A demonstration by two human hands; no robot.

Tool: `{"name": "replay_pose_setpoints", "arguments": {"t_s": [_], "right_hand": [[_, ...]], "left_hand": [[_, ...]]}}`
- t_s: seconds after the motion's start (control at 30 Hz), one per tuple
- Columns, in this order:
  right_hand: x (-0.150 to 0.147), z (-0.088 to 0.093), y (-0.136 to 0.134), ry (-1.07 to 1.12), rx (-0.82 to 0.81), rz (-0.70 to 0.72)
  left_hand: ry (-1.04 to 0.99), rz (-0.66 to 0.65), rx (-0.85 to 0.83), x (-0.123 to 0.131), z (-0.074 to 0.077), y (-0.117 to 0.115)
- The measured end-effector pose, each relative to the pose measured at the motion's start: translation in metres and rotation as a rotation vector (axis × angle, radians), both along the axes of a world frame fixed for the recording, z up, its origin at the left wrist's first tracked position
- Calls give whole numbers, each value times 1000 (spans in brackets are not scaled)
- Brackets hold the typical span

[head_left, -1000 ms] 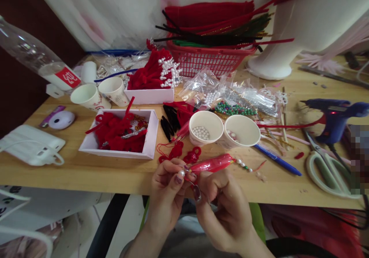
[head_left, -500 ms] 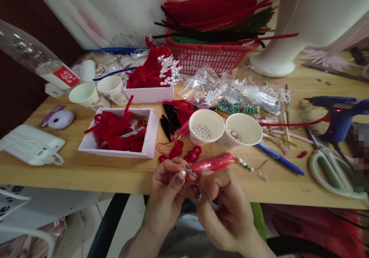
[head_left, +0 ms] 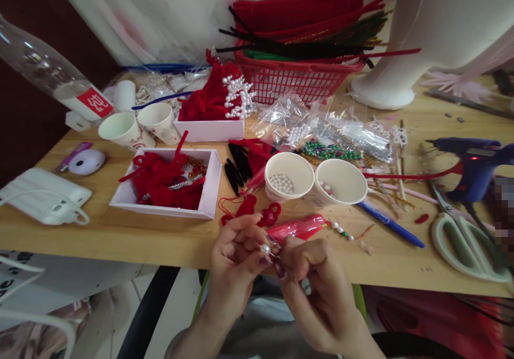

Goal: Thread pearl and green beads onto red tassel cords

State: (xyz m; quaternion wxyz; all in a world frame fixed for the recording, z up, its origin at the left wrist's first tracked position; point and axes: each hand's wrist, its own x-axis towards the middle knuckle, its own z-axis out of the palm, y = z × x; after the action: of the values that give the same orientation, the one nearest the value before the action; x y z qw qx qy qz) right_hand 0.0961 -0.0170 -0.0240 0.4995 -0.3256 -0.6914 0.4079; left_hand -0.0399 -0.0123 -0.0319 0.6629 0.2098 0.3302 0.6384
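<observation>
Between the fingertips of my left hand (head_left: 236, 268) a white pearl bead (head_left: 265, 249) is pinched. My right hand (head_left: 317, 289) is closed close beside it, thumb and forefinger pressed together near the bead; a thin cord or wire there is too small to make out clearly. Just beyond my fingers a red tassel in clear wrap (head_left: 299, 226) lies on the table, with a short string of white and green beads (head_left: 341, 231) at its right end. Red knotted ornaments (head_left: 270, 214) lie behind my left hand.
Two paper cups, a left one (head_left: 289, 161) with white beads and a right one (head_left: 341, 169), stand beyond my hands. A white box (head_left: 209, 198) holds red fuzzy pieces. Scissors (head_left: 466, 246), a blue pen (head_left: 391, 224) and a glue gun (head_left: 469, 161) lie right.
The pearl bead and my left fingertips have shifted slightly right, closer to my right thumb. The left fingers are a little more spread. The view has shifted slightly.
</observation>
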Motion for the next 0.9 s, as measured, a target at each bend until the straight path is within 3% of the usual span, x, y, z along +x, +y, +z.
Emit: {"name": "replay_pose_setpoints", "arguments": {"t_s": [0.23, 0.4, 0.53, 0.7, 0.9], "right_hand": [[8, -6, -7, 1, -85, -13], [7, -9, -11, -8, -107, -53], [18, -10, -23, -47, -164, -194], [47, -7, -31, -198, -168, -401], [69, -7, -26, -192, -66, -579]], "left_hand": [[85, -35, 64, 0, -4, -1], [77, 58, 31, 5, 6, 5], [54, 157, -26, 5, 7, 10], [207, 151, 108, 2, 13, 13], [645, 317, 451, 6, 41, 22]]}}
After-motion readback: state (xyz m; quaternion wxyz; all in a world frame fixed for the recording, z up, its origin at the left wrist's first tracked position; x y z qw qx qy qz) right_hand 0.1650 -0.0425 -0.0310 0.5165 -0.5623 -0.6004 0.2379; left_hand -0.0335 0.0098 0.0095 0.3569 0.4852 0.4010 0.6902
